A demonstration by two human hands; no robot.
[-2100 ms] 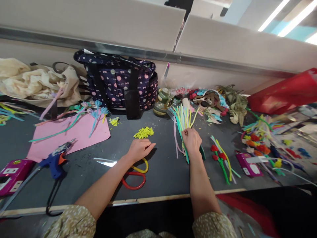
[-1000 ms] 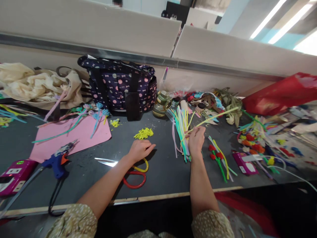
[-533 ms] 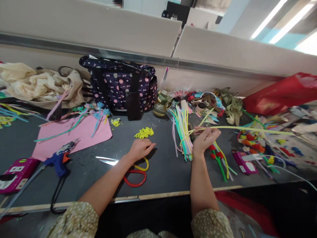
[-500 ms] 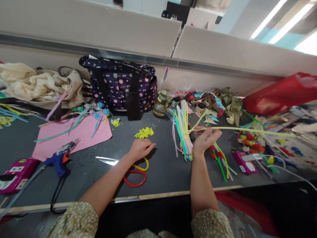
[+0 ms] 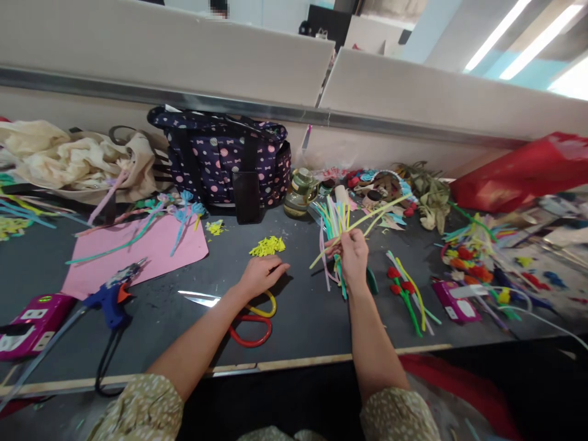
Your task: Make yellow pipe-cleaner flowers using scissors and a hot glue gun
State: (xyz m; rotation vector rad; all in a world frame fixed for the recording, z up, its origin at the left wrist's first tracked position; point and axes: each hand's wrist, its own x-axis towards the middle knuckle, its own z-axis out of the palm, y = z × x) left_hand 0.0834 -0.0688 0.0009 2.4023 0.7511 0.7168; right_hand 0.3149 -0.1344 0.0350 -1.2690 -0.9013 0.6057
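My right hand (image 5: 353,254) is closed on a yellow pipe cleaner (image 5: 379,217), which slants up to the right over a bundle of pipe cleaners (image 5: 337,214) in green, yellow, white and pink. The hand hides the lower part of that bundle. My left hand (image 5: 263,275) rests on the dark table, fingers stretched out and nothing seen in them. Just beyond it lies a heap of short yellow pieces (image 5: 267,245). Scissors (image 5: 250,331) with a red and a yellow handle loop lie partly under my left forearm, blades pointing left.
A blue glue gun (image 5: 108,300) and pink paper (image 5: 142,242) lie to the left. Behind are a patterned bag (image 5: 215,156), a phone (image 5: 247,196) and a glass jar (image 5: 299,193). Red pipe-cleaner flowers (image 5: 402,282) and a magenta box (image 5: 456,301) are on the right.
My right hand has moved left and turned over the bundle. The yellow pipe cleaner, stretched far right before, now slants across the bundle. My left hand has stayed in place.
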